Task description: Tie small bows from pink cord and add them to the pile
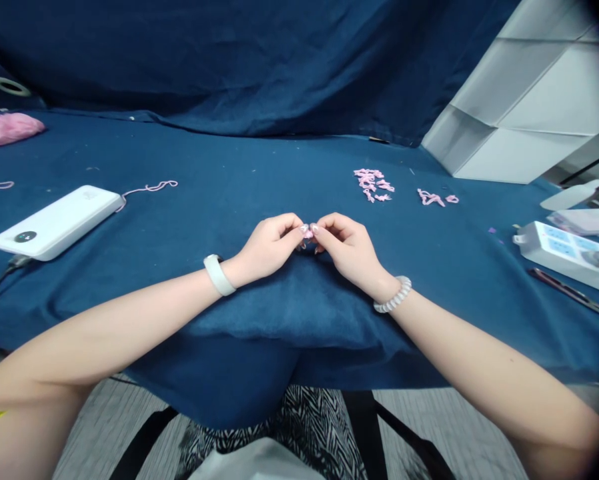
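Just above the table's front edge, my left hand [278,245] and my right hand [346,244] meet fingertip to fingertip. Both pinch a small piece of pink yarn [308,234] between thumb and fingers. Most of the piece is covered by the fingertips, so its shape is unclear. Beyond my right hand lies a loose group of small pink yarn pieces [372,183]. Farther right are a few more pink yarn bits [431,198].
A white power bank [59,220] with a black cable lies at left, a pink strand [152,187] beside it. Pink yarn bundle [9,129] sits far left. At right are a power strip [574,253], a dark pen-like tool [572,293] and white boxes [524,107].
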A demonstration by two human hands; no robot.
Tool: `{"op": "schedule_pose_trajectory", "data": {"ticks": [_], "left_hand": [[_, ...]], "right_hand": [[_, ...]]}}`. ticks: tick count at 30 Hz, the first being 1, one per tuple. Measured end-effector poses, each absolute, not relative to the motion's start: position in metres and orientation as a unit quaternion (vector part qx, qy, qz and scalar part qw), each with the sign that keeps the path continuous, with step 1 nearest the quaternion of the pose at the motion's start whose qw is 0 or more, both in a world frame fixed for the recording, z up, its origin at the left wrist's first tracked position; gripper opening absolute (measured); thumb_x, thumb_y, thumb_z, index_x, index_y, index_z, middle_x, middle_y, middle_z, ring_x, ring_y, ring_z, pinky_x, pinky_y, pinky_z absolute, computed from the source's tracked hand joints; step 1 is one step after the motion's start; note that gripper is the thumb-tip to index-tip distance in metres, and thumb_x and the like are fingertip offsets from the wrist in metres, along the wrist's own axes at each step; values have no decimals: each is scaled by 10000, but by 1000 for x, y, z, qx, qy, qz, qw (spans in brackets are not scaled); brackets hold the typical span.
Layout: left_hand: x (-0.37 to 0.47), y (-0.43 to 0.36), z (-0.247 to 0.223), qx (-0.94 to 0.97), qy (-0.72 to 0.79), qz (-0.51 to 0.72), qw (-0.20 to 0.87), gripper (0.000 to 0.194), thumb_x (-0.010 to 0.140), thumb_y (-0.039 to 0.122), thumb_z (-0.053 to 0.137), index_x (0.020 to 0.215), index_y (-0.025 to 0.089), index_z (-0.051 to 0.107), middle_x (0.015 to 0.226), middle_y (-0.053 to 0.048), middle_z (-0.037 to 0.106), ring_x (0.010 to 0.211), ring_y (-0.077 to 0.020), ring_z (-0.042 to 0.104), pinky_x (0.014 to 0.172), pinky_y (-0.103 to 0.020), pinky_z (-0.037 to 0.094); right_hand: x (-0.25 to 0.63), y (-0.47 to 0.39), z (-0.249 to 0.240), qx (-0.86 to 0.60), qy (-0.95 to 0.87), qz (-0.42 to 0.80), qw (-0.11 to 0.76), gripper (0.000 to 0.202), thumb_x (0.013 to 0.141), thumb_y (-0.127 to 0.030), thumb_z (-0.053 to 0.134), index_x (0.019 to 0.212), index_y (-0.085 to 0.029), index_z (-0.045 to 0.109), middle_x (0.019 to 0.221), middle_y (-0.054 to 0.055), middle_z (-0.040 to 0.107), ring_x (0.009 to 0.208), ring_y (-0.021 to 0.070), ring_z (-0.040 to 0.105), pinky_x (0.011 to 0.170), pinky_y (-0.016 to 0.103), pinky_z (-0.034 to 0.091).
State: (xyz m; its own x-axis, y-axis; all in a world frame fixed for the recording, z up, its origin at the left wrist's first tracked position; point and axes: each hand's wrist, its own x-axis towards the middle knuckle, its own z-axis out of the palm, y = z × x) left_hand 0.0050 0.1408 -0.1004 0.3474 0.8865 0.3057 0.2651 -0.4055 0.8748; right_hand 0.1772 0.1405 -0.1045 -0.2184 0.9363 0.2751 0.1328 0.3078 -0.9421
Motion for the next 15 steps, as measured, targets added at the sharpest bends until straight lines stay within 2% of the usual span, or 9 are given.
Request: {"op": "schedule_pose_trajectory", "data": {"ticks": [5,11,15], "left_hand": [[3,145,-103,627,393,486,465,392,980,471,382,876,160,598,788,-50,633,687,-124,589,626,-236,483],[3,144,-100,670,405,436,444,305,889,428,584,773,146,611,728,-32,633,659,-118,580,628,-235,482],[4,141,-97,699,414,414,411,275,858,386,625,732,142,602,682,-25,621,619,-118,550,605,-251,456]], "right_hand": [[178,140,-107,-397,-649,435,481,224,831,-374,648,765,-166,598,676,-6,608,597,103,555,593,255,460],[178,140,-105,-394,-653,433,480,207,818,-358,665,761,-167,608,697,-6,616,602,100,559,592,252,461],[179,139,-105,-398,-658,427,476,213,825,-356,666,748,-166,608,680,-7,607,603,103,551,599,260,450]]}}
